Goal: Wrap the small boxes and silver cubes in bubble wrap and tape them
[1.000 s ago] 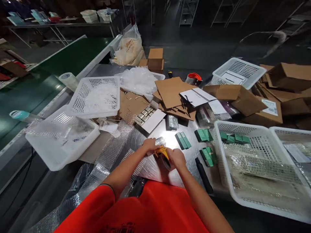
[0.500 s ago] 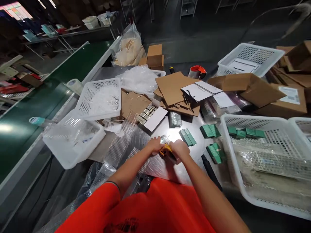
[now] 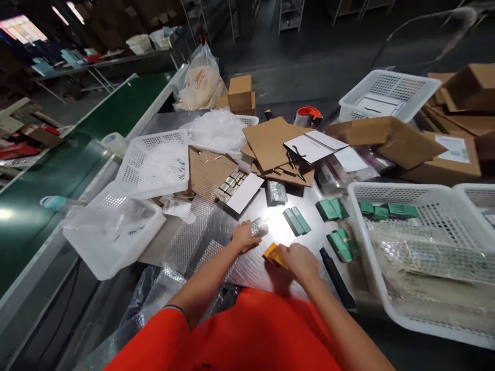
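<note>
Left hand [image 3: 244, 236] spread on bubble wrap [image 3: 220, 252] by packet [image 3: 259, 226]; right hand [image 3: 299, 260] on yellow tape dispenser [image 3: 273, 255], grip unclear

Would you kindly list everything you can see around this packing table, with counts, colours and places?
mesh baskets: six, white, around the steel table
small boxes: several, green, right of the hands
bubble wrap: one sheet, silver, under the hands
cardboard sheets: several, brown, mid-table
cartons: several, brown, far right
tape dispenser: one, red, far table edge
conveyor belt: one, green, left
left hand: one, bare, on a silver wrapped packet
right hand: one, bare, touching a yellow tape cutter
</note>
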`<move>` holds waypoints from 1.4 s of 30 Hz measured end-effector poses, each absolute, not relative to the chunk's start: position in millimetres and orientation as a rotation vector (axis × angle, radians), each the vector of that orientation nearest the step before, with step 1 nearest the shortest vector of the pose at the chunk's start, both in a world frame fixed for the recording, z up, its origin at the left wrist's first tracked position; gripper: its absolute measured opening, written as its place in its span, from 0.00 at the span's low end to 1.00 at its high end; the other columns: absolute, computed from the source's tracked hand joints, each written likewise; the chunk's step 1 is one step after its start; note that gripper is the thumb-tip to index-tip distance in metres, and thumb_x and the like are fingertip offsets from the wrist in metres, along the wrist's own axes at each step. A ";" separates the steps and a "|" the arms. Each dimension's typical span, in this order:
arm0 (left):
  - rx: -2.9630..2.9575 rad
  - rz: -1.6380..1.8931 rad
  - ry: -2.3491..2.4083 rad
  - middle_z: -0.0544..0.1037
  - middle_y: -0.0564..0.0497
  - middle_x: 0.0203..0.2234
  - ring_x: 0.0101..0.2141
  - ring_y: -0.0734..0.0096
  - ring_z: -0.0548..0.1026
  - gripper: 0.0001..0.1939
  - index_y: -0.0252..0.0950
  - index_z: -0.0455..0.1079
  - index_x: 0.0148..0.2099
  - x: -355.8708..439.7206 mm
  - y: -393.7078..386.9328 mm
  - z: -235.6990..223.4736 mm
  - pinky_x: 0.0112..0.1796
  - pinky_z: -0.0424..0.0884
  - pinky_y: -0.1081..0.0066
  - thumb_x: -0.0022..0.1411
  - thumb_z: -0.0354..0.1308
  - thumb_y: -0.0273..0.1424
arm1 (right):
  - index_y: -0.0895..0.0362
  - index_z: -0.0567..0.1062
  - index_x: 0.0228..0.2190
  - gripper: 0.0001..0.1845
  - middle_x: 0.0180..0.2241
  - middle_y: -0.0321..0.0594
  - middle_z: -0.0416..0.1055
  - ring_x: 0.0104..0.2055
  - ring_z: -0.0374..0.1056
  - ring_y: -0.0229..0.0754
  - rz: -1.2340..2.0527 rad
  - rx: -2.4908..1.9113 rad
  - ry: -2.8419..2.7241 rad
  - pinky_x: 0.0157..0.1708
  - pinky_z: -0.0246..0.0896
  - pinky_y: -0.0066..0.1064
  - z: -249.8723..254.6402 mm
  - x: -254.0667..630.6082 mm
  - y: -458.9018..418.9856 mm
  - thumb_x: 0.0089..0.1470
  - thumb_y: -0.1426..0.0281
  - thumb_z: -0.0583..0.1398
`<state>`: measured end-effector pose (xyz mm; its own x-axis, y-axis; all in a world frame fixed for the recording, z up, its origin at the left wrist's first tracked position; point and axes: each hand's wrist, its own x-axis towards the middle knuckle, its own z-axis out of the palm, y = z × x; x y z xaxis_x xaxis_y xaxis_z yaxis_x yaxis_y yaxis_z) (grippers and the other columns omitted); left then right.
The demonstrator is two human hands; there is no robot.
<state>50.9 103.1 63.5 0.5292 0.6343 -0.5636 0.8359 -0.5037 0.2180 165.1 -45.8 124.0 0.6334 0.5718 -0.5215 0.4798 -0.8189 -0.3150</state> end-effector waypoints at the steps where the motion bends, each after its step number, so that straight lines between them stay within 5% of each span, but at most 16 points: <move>1: 2.295 -0.544 1.248 0.75 0.36 0.54 0.54 0.47 0.74 0.34 0.35 0.65 0.58 51.8 100.8 63.5 0.50 0.71 0.60 0.54 0.67 0.45 | 0.58 0.80 0.28 0.27 0.31 0.56 0.78 0.36 0.77 0.54 0.913 -2.805 -0.958 0.32 0.63 0.37 119.7 169.5 -70.3 0.64 0.55 0.51; 4: 2.163 -0.428 1.349 0.78 0.38 0.50 0.52 0.46 0.76 0.30 0.36 0.67 0.55 51.2 98.4 65.3 0.50 0.72 0.57 0.51 0.70 0.39 | 0.57 0.79 0.35 0.23 0.28 0.51 0.77 0.33 0.76 0.54 0.744 -2.822 -1.322 0.32 0.64 0.38 98.2 180.3 -140.7 0.64 0.55 0.51; 8: 1.673 -0.146 1.329 0.81 0.43 0.46 0.49 0.51 0.78 0.22 0.37 0.71 0.49 38.8 98.2 72.2 0.48 0.75 0.58 0.52 0.69 0.34 | 0.54 0.77 0.31 0.16 0.27 0.46 0.77 0.35 0.75 0.50 0.498 -2.439 -1.800 0.50 0.63 0.45 52.9 191.8 -188.1 0.64 0.66 0.51; 12: 0.974 0.063 1.213 0.83 0.44 0.38 0.44 0.53 0.81 0.12 0.38 0.73 0.45 28.1 78.0 79.3 0.43 0.79 0.55 0.61 0.60 0.36 | 0.53 0.75 0.26 0.12 0.28 0.44 0.78 0.35 0.75 0.49 0.494 -2.312 -1.756 0.51 0.63 0.42 23.8 199.5 -182.2 0.58 0.74 0.54; 15: 0.562 0.062 1.157 0.83 0.44 0.31 0.42 0.53 0.82 0.08 0.37 0.73 0.36 28.2 49.5 81.7 0.44 0.79 0.53 0.60 0.60 0.36 | 0.53 0.75 0.29 0.08 0.33 0.47 0.79 0.41 0.75 0.52 0.551 -2.256 -1.390 0.51 0.63 0.43 34.7 194.2 -163.0 0.57 0.67 0.57; 18: 0.405 0.095 1.081 0.82 0.44 0.27 0.37 0.54 0.83 0.05 0.35 0.73 0.34 34.3 20.2 83.0 0.45 0.79 0.54 0.56 0.63 0.32 | 0.55 0.75 0.42 0.22 0.45 0.51 0.77 0.50 0.72 0.55 0.704 -2.010 -0.728 0.54 0.62 0.47 60.1 183.0 -135.9 0.57 0.51 0.56; 22: 0.400 0.206 0.964 0.82 0.48 0.25 0.30 0.58 0.82 0.09 0.32 0.74 0.35 53.4 -10.0 92.9 0.42 0.79 0.61 0.50 0.69 0.25 | 0.50 0.70 0.48 0.43 0.45 0.45 0.78 0.47 0.75 0.55 1.113 -1.425 -0.384 0.50 0.67 0.48 82.4 168.5 -110.0 0.36 0.38 0.67; 26: 0.446 0.199 0.885 0.83 0.45 0.30 0.34 0.56 0.83 0.14 0.32 0.76 0.38 75.8 -30.8 105.0 0.43 0.78 0.62 0.48 0.72 0.27 | 0.50 0.67 0.50 0.49 0.42 0.40 0.78 0.44 0.76 0.53 1.207 -1.116 -0.240 0.50 0.67 0.46 82.7 163.1 -117.2 0.27 0.51 0.76; 33: 0.852 0.172 0.895 0.81 0.44 0.45 0.50 0.53 0.78 0.24 0.39 0.76 0.48 104.4 -7.0 87.7 0.50 0.74 0.59 0.53 0.69 0.46 | 0.54 0.71 0.46 0.47 0.37 0.40 0.79 0.39 0.76 0.52 1.029 -1.124 -0.034 0.43 0.70 0.43 115.2 206.4 -135.3 0.21 0.56 0.78; 36: 1.285 0.211 1.230 0.79 0.40 0.48 0.51 0.50 0.77 0.19 0.35 0.75 0.46 134.3 33.8 90.4 0.45 0.74 0.59 0.57 0.62 0.42 | 0.53 0.71 0.48 0.45 0.38 0.41 0.80 0.39 0.76 0.52 0.907 -1.255 -0.045 0.42 0.71 0.42 149.2 246.4 -156.7 0.27 0.56 0.77; 39: 1.421 0.319 1.461 0.76 0.37 0.52 0.57 0.51 0.72 0.16 0.32 0.73 0.47 167.7 77.1 95.0 0.54 0.68 0.60 0.55 0.62 0.29 | 0.52 0.71 0.50 0.44 0.36 0.39 0.80 0.37 0.76 0.52 0.758 -1.480 -0.003 0.39 0.74 0.42 175.1 304.1 -192.4 0.32 0.53 0.75; 42: 1.624 0.272 1.677 0.76 0.34 0.52 0.57 0.51 0.72 0.17 0.31 0.71 0.50 200.6 103.9 90.9 0.56 0.66 0.61 0.57 0.61 0.29 | 0.53 0.71 0.52 0.43 0.39 0.43 0.80 0.39 0.77 0.56 0.677 -1.641 0.059 0.40 0.75 0.45 187.8 375.2 -230.5 0.36 0.50 0.72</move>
<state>200.6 103.9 90.9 0.1103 0.9218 -0.3716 0.7573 0.1642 0.6321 375.2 -230.5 187.8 0.8238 0.3366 -0.4562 -0.4099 -0.2021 -0.8894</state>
